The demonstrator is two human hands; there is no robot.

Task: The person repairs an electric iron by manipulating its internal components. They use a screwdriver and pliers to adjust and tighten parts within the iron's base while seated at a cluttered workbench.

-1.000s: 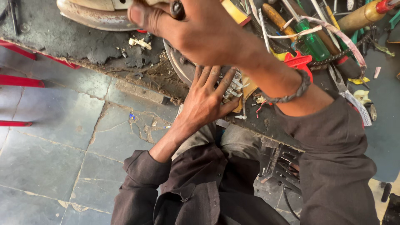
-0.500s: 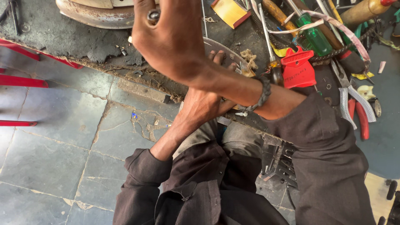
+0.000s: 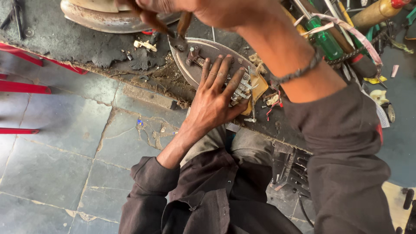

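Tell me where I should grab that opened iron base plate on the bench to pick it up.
Probably by its wide rear end, near the bench edge, coming from your side. The iron base plate lies flat, tip pointing away; pliers work near the tip, and the left hand already presses its rear half beside the exposed terminals.

We read this as a small appliance repair workshop. Under the left hand lies an opened clothes-iron soleplate with bare terminals and wiring, on a grimy, blackened workbench. Up by the right hand sits another iron body. Past the right forearm we see piled hand tools: a green-handled screwdriver, a wooden tool handle, loose wires. Below the left arm is a cracked stone-slab floor, dusty and stained.
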